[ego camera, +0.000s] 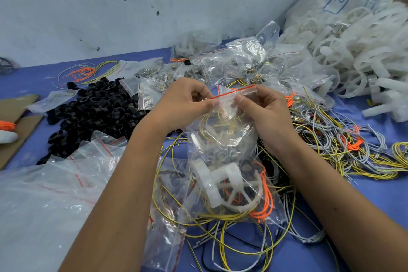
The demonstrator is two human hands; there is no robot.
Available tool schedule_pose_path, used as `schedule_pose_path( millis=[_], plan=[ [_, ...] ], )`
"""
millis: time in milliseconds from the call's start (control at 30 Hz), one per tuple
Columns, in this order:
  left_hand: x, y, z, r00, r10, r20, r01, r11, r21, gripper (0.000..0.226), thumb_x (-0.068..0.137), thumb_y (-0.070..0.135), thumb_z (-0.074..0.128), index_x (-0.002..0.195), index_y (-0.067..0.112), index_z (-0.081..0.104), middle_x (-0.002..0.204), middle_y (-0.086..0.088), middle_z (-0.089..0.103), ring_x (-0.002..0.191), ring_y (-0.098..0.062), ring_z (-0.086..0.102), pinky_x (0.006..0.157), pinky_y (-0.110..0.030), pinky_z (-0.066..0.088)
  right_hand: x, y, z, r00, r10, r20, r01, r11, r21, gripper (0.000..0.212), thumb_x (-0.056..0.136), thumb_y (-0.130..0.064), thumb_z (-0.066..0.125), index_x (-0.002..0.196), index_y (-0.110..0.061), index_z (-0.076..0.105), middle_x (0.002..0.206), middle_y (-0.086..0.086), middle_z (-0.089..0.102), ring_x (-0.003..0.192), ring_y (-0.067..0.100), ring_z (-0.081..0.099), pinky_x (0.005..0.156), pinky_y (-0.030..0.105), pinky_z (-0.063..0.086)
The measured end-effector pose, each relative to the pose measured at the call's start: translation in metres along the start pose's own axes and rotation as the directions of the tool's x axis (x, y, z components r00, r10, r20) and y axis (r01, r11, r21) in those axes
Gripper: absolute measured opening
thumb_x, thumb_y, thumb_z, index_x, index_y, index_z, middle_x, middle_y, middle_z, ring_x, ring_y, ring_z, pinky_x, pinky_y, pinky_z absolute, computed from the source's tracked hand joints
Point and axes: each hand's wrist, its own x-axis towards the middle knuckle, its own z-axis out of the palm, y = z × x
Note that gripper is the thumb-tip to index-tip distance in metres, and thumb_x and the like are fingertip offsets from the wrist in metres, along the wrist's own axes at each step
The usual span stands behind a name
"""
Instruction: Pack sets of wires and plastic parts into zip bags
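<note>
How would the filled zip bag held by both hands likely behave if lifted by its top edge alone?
The zip bag would probably sag, since its film is thin and crumpled. It may hang bottom-heavy, as the white plastic part sits low.

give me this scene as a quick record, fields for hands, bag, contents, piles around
left hand: pinches zip bag's top edge
right hand: pinches same edge, further right
zip bag: clear, red strip at top, held up over the table
contents: white plastic wheel, yellow wires, orange wires
left pile: black rings
right pile: white parts
near right: loose wires
</note>
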Motion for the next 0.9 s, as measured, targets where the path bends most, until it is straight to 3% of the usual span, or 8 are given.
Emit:
schedule_pose_path(
  millis=[100,267,467,600,767,900],
  plan=[
    [-0.003,-0.005,-0.007,0.999,-0.032,0.032,0.033,0.999,-0.034,0.013,0.090,0.006,0.076,0.079,0.012,0.073,0.085,-0.024,0.074,0.076,-0.023,0.064,0.085,-0.054,0.056,-0.001,-0.001,0.001,1.000,0.008,-0.005,-0.008,1.000,-0.016,0.010,0.094,-0.007,0.070,0.084,-0.003,0.070,0.071,0.003,0.070,0.061,0.014,0.059,0.056,0.028,0.045],
    [-0.004,-0.002,-0.010,1.000,0.021,0.008,-0.021,1.000,0.012,0.016,0.087,0.004,0.077,0.076,0.014,0.072,0.083,-0.019,0.073,0.075,-0.020,0.061,0.082,-0.043,0.054,-0.002,-0.003,0.001,1.000,0.015,-0.003,-0.015,1.000,-0.010,0.009,0.095,-0.008,0.071,0.089,-0.001,0.071,0.077,0.008,0.073,0.063,0.019,0.058,0.057,0.032,0.041],
    [-0.004,-0.002,-0.005,1.000,0.030,0.002,-0.030,0.999,-0.033,0.011,0.086,0.009,0.080,0.080,0.016,0.074,0.086,-0.024,0.071,0.073,-0.019,0.059,0.072,-0.032,0.047,-0.002,-0.003,0.000,0.999,0.027,0.023,-0.027,1.000,-0.010,0.009,0.095,-0.005,0.069,0.094,0.004,0.069,0.076,0.004,0.073,0.062,0.015,0.059,0.058,0.033,0.040],
    [-0.001,-0.003,-0.003,0.998,0.068,-0.012,-0.068,0.998,-0.004,0.015,0.086,0.005,0.080,0.078,0.016,0.073,0.082,-0.021,0.072,0.071,-0.019,0.059,0.072,-0.040,0.052,-0.002,-0.003,-0.001,0.999,0.034,0.013,-0.033,0.999,-0.016,0.009,0.096,-0.006,0.068,0.092,0.001,0.069,0.075,0.002,0.073,0.062,0.012,0.061,0.056,0.031,0.043],
    [0.001,-0.002,0.000,0.994,0.100,-0.036,-0.100,0.995,0.022,0.010,0.082,0.007,0.081,0.078,0.012,0.074,0.078,-0.016,0.072,0.071,-0.020,0.061,0.077,-0.045,0.054,-0.002,-0.003,0.001,1.000,0.014,0.024,-0.013,0.999,-0.047,0.008,0.093,-0.011,0.073,0.088,-0.004,0.073,0.082,0.021,0.072,0.063,0.015,0.062,0.057,0.031,0.046],
    [0.001,0.001,0.002,0.994,0.104,-0.031,-0.104,0.995,0.011,0.010,0.084,0.004,0.080,0.079,0.010,0.074,0.080,-0.020,0.071,0.071,-0.019,0.060,0.074,-0.042,0.054,-0.001,-0.003,0.000,1.000,0.009,0.009,-0.009,1.000,-0.017,0.005,0.092,-0.008,0.075,0.087,-0.009,0.075,0.078,0.012,0.073,0.061,0.013,0.062,0.054,0.026,0.049]
  ],
)
